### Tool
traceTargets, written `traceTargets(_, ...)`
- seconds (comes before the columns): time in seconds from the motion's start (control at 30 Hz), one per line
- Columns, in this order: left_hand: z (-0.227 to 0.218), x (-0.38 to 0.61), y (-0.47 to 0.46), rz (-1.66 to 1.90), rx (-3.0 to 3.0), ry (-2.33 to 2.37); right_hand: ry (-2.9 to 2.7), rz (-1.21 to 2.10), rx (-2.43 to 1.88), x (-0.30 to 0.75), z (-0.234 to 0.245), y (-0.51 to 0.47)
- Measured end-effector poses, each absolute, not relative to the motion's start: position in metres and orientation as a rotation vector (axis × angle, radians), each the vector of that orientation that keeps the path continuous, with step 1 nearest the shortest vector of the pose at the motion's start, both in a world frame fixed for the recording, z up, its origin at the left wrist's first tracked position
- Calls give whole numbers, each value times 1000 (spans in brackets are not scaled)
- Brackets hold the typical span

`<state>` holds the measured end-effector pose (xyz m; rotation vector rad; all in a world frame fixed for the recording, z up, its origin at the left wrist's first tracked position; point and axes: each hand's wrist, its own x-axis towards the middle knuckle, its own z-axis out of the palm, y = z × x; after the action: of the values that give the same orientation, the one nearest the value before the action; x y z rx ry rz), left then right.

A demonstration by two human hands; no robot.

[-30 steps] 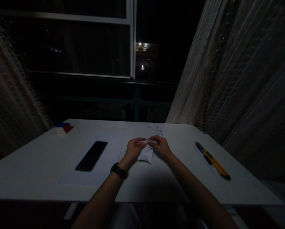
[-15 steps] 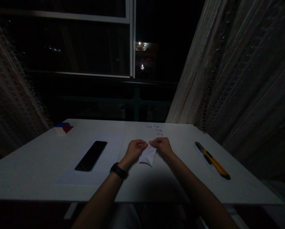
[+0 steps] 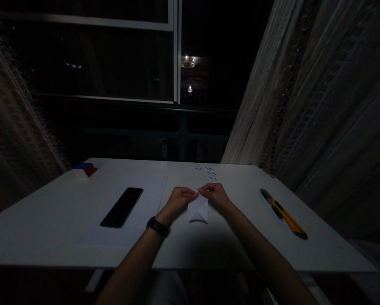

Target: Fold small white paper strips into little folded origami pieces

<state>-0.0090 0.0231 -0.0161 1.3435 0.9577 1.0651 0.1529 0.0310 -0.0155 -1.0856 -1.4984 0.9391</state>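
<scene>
Between my hands is a small piece of folded white paper (image 3: 198,210), with creases meeting near its lower middle and a curved lower edge. My left hand (image 3: 181,200), with a black watch (image 3: 158,226) on the wrist, pinches the paper's upper left side. My right hand (image 3: 217,195) pinches the top from the right. The two sets of fingertips nearly meet at the paper's upper edge and cover it. Just beyond my hands, several tiny paper pieces with dark marks (image 3: 211,173) lie on the white table (image 3: 240,250).
On the left, a black smartphone (image 3: 122,207) rests on a large white sheet (image 3: 92,235). A blue, red and white cube (image 3: 84,170) stands at the far left. A yellow and black utility knife (image 3: 285,215) lies on the right. Curtains (image 3: 256,84) hang on both sides of a dark window.
The paper has turned slightly between my fingers, so its lower edge now lies more level and a little further right. Both hands keep their pinch and have barely moved.
</scene>
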Motion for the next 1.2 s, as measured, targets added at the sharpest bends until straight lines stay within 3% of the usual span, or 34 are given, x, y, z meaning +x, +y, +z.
traceTargets(0.4,-22,-7,29,1118,1734,1100,-1686,834,-1154,152,-18,30)
traceTargets(0.73,-16,-7,23,1218,1596,1052,-1513,874,-1044,155,-15,34)
traceTargets(1.2,-16,-8,25,1251,1487,1046,-1670,664,-1035,153,-5,24)
